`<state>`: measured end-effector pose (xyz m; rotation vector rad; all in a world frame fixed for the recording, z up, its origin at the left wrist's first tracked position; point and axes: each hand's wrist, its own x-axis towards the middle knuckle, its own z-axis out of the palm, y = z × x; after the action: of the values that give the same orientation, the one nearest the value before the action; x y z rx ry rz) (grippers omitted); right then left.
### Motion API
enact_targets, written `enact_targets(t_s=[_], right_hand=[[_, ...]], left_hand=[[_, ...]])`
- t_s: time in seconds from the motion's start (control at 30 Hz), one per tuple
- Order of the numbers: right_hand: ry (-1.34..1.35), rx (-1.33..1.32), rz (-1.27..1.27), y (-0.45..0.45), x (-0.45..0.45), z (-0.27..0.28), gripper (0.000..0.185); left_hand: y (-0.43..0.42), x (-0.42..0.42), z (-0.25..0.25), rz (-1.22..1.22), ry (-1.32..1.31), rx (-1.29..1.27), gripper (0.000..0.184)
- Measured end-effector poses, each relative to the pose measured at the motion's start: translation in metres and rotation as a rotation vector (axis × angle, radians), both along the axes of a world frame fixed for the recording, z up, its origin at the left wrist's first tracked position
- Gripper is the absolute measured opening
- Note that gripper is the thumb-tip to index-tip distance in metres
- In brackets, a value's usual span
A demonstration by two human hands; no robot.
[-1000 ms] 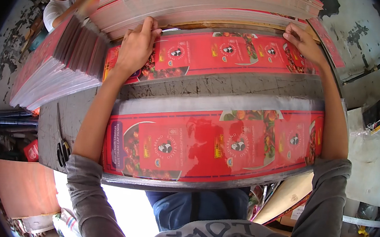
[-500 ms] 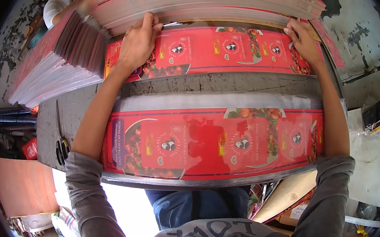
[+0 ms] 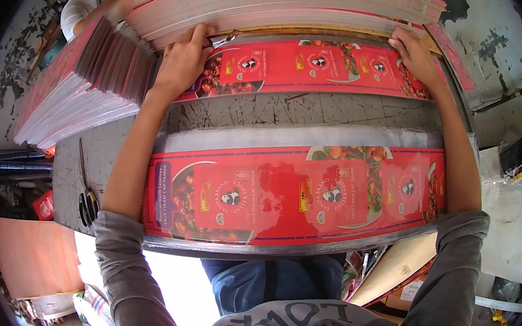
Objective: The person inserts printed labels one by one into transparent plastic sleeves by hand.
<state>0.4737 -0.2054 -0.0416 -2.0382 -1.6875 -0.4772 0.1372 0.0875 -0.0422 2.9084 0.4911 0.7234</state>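
Head view: red sheet point(image 3: 280, 70), long axis crosswise between curled left hand point(image 3: 183, 60) and right hand point(image 3: 417, 57), grips unclear.

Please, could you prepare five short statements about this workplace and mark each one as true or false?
1. The left hand and right hand are both at the far red strip. True.
2. The scissors lie to the right of the near red pile. False: the scissors lie to its left.
3. A clear band runs along the far edge of the near red pile. True.
4. The grey worktop between strip and pile is unmarked. False: it is covered with scratches.
5. Another person, wearing a white shirt, is at the upper left. True.
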Motion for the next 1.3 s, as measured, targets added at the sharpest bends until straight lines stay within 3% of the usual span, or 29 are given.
enact_targets(t_s=[0.07,0.2,0.3,0.37,0.4,0.63,0.73,0.8,0.83,0.9,1.0,1.1,1.23,1.3], right_hand=[[0.025,-0.031,-0.033,0.0,0.003,-0.002,0.016],[0.03,0.001,-0.08,0.003,0.008,-0.008,0.018],[0.035,0.08,-0.062,0.003,0.007,-0.01,0.017],[-0.082,0.08,-0.062,0.003,0.012,-0.005,0.017],[-0.203,0.081,-0.061,0.004,0.012,-0.001,0.017],[-0.215,0.082,-0.064,0.002,0.003,0.007,0.023],[-0.077,-0.045,-0.144,-0.001,-0.002,0.011,0.033],[0.067,0.059,-0.56,-0.007,0.0,0.014,0.045],[0.063,0.063,-0.559,-0.016,0.022,0.007,0.045],[0.094,0.063,-0.807,-0.037,0.083,-0.012,0.058],[0.318,-0.048,-0.889,-0.056,0.076,-0.001,0.068],[0.532,0.067,-0.82,-0.054,0.047,0.007,0.073],[0.411,0.015,-0.695,-0.05,0.044,0.014,0.073],[0.454,0.019,-0.744,-0.05,0.056,0.009,0.072]], left_hand=[[-0.001,-0.002,0.0,0.121,0.046,0.17,0.031],[-0.011,-0.006,0.006,0.13,0.037,0.298,0.03],[-0.021,-0.005,0.01,-0.072,0.01,0.256,0.029],[-0.025,-0.004,0.009,-0.188,0.108,-0.067,0.029],[-0.025,-0.004,0.009,-0.189,0.111,-0.067,0.029],[-0.017,-0.009,0.01,-0.113,0.189,-0.018,0.042],[-0.013,-0.009,0.007,-0.057,0.221,-0.014,0.047],[-0.012,-0.01,0.005,-0.056,0.21,-0.009,0.05],[-0.013,-0.01,0.005,-0.003,0.229,0.037,0.05],[-0.019,-0.012,0.009,0.05,0.242,0.085,0.05],[-0.023,-0.013,0.016,0.173,0.283,0.22,0.046],[-0.018,-0.011,0.017,0.19,0.201,0.385,0.036],[-0.033,-0.007,0.052,0.032,0.001,0.372,0.024],[-0.041,-0.013,0.087,-0.225,-0.136,0.178,0.022]])
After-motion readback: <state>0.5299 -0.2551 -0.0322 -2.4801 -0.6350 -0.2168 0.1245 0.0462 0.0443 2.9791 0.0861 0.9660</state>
